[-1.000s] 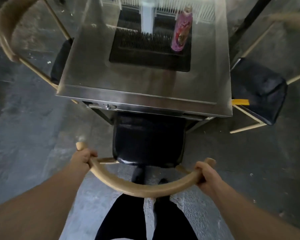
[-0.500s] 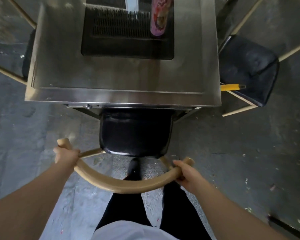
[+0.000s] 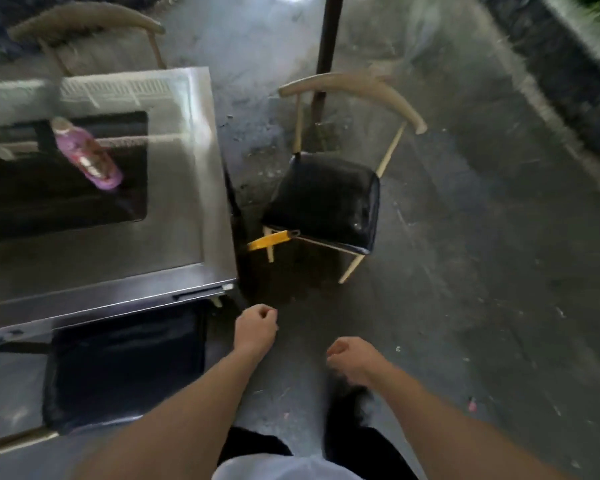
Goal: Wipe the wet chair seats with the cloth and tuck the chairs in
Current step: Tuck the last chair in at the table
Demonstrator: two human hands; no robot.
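Note:
A chair with a black seat stands pushed partly under the near edge of the steel table, at the lower left. A second chair with a black seat and a curved wooden back stands out from the table's right side, turned at an angle. A yellow strip sticks out beside its seat's near corner. My left hand and my right hand hang loosely curled over the floor, holding nothing. No cloth is in view.
A pink bottle lies on the table's dark inset. A dark post rises behind the right chair. Another wooden chair back shows past the table's far side. The concrete floor is wet and dark, with a kerb at the far right.
Both hands have let go of the near chair's curved back. The view has swung to the right, bringing the right-hand chair to the middle.

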